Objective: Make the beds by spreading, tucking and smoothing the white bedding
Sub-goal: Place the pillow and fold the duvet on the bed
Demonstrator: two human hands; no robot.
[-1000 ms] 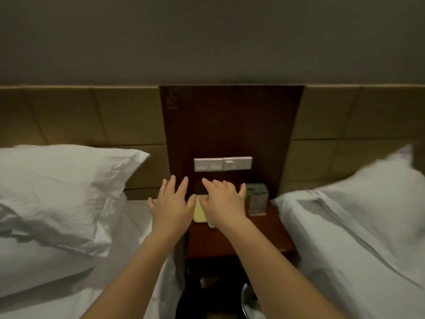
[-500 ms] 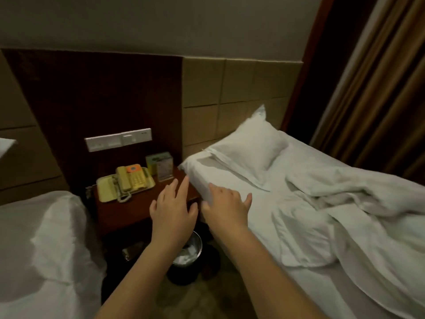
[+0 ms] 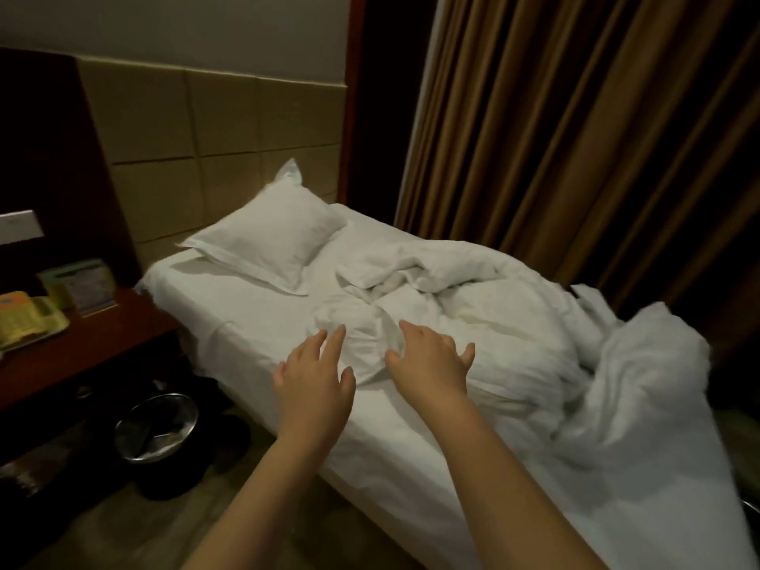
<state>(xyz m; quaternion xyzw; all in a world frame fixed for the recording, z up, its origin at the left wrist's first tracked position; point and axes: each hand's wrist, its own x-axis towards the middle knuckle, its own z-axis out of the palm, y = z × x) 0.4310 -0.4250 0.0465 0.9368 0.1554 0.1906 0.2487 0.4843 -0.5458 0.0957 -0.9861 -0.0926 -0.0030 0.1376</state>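
swung right to the unmade bed (image 3: 246, 318), left hand (image 3: 314, 384) and right hand (image 3: 427, 359) hover open, empty, over the crumpled white duvet (image 3: 493, 314) mid-mattress; spreading likely begins by gripping its edge.

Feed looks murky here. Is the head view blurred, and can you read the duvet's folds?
Head view: dim, warm light; duvet folds read clearly mid-bed, its right end looks smeared; curtain pleats bow from wide-angle distortion; nightstand front sinks into shadow.

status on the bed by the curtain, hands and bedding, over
Left hand and right hand open, empty, out over the bed. White duvet crumpled mid-bed, not spread. Pillow at the head end. Nothing between hands and duvet.
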